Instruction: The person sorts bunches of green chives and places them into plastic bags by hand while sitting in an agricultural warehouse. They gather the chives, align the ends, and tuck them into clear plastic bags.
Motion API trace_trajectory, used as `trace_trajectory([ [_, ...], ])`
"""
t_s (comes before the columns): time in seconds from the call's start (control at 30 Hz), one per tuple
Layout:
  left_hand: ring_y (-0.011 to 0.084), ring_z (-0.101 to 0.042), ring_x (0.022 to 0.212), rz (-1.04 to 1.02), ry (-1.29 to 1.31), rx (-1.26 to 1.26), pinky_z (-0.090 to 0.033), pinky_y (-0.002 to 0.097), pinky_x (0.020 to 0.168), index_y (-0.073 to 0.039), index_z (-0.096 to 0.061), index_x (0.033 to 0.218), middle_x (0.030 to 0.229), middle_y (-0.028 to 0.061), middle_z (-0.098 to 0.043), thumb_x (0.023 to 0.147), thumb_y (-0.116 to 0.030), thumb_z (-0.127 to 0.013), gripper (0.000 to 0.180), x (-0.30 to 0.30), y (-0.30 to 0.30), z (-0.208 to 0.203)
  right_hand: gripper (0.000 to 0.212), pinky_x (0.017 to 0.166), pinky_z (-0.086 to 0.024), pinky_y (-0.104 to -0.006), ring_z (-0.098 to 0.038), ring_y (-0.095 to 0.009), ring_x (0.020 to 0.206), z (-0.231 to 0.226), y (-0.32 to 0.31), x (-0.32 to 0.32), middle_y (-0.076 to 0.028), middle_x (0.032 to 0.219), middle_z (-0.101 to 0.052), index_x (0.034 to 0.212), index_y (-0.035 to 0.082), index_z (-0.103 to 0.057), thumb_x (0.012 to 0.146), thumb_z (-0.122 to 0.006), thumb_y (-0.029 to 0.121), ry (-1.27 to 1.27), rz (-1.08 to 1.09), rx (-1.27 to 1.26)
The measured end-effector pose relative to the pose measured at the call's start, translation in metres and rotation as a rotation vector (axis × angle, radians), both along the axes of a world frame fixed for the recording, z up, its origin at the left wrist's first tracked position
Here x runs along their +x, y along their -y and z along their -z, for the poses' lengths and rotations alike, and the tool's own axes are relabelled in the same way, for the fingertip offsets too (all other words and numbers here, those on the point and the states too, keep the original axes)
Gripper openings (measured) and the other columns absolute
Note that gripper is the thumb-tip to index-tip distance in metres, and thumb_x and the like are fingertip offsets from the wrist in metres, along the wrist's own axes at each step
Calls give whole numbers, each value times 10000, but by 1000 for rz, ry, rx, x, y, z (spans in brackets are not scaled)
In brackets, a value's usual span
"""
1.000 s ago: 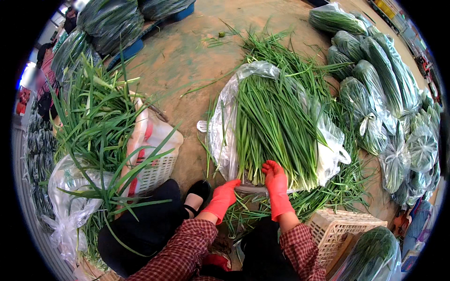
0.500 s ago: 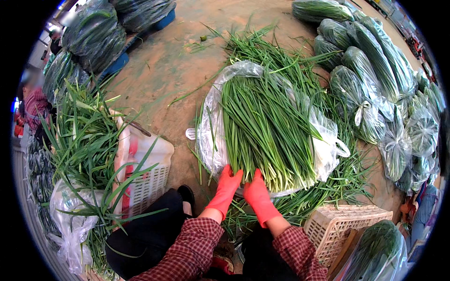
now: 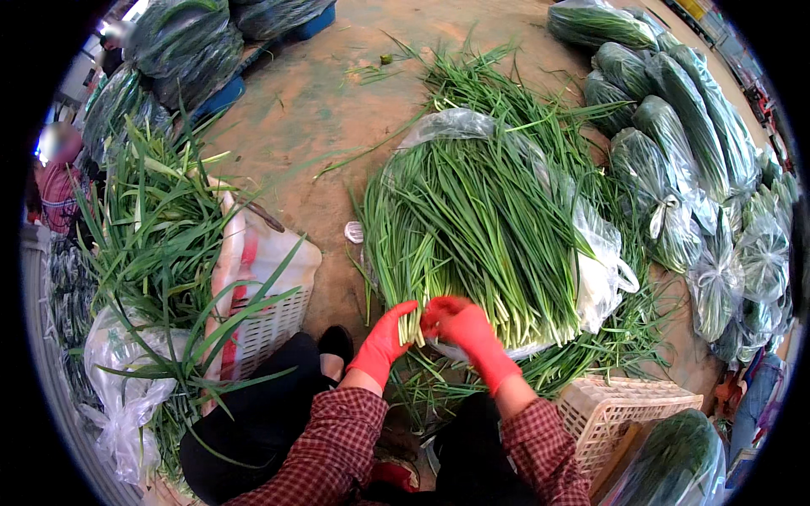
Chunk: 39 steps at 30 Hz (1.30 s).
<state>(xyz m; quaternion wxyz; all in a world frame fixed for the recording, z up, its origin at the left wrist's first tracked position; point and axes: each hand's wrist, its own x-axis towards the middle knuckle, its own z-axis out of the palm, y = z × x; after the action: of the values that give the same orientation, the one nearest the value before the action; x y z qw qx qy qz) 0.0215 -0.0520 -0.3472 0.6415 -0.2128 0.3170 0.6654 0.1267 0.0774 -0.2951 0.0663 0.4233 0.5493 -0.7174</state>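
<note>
Both hands wear red-orange rubber gloves. My left hand is closed round the pale cut ends of a bunch of garlic chives at the left side of the pile. Close beside it, my right hand has its fingers curled against the same stalk ends; what lies in its grasp is hidden by the glove. The larger heap of chives lies with leaves pointing away and white ends toward me. Under it spreads an opened clear plastic bag, its tied handle showing on the right.
Loose chives ring the bag on the floor. At left stands a white crate full of longer leaves. A beige crate sits at lower right beside a bagged bundle. Bagged bundles fill the right; others are stacked upper left.
More chives now lie over the bag's left rim. My left hand has moved left onto their ends, and my right hand has come in beside it with fingers curled. The view has shifted slightly.
</note>
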Motion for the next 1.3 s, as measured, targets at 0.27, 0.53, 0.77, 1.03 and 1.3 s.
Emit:
trace_trajectory([
  [0.27,224,-631,742,44,-17,-142,-542,354,683,-15,-566,1069,874,107,-644,866,-292,-550,344,7,-9,-19,490,732,-456,-257,-597,-165,899,45,-21,37,-112,1094,-599,1259,-22,-447,891,-547,284,-144,159,218],
  [0.53,140,-569,601,219,-442,189,-451,265,522,-38,-568,1105,880,47,-630,759,-53,-635,353,36,9,-75,632,410,-416,-264,-515,-128,481,-57,43,14,-115,884,-564,1311,-63,-305,833,-634,186,-112,310,40],
  [0.77,239,-633,868,-3,46,126,-511,377,811,5,-505,1189,1136,154,-589,902,-255,-486,388,51,36,-40,301,501,-429,-239,-575,-139,545,-2,29,60,-96,806,-641,1126,-2,-478,889,-556,168,-26,593,7],
  [1.03,249,-578,1019,-7,84,147,-476,412,865,-52,-456,1243,1228,162,-534,878,-578,-389,644,54,55,-25,219,506,-442,-240,-587,-142,537,-13,42,67,-84,706,-646,1082,24,-561,902,-503,135,72,241,-302],
  [1.3,188,-612,889,220,-267,-25,-488,302,745,-19,-571,1144,1055,110,-629,829,-289,-626,419,60,72,-18,279,548,-485,-287,-625,-160,576,-25,79,60,-82,678,-640,1048,10,-565,858,-557,215,184,-449,123],
])
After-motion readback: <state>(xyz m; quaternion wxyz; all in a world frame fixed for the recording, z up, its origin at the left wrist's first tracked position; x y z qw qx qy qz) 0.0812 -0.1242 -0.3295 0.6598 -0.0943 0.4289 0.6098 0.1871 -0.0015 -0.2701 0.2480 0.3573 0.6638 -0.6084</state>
